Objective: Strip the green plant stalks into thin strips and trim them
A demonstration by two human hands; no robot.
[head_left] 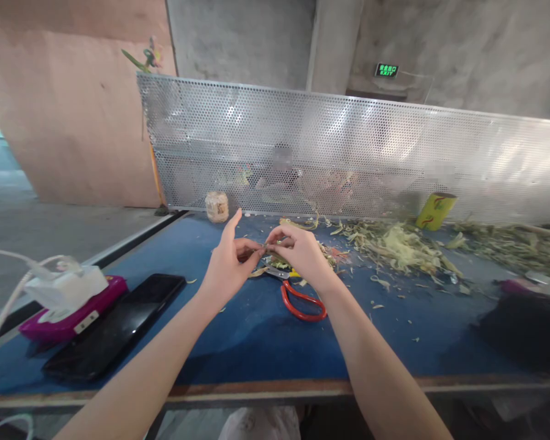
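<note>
My left hand (229, 263) and my right hand (297, 252) meet above the blue table (238, 336), each pinching an end of a thin green-and-tan leaf strip (266, 247). The left forefinger sticks up; the other fingers are curled. Just below the hands lie red-handled scissors (300, 299) on the tabletop, blades pointing towards a small heap of woven strips under my right hand.
A black phone (119, 330) and a purple box with a white charger (68, 299) lie at the left. Leaf scraps (403, 244) litter the right back. A small jar (217, 206) and a yellow tube (435, 211) stand before the perforated metal screen (348, 153). A dark object (522, 330) rests at right.
</note>
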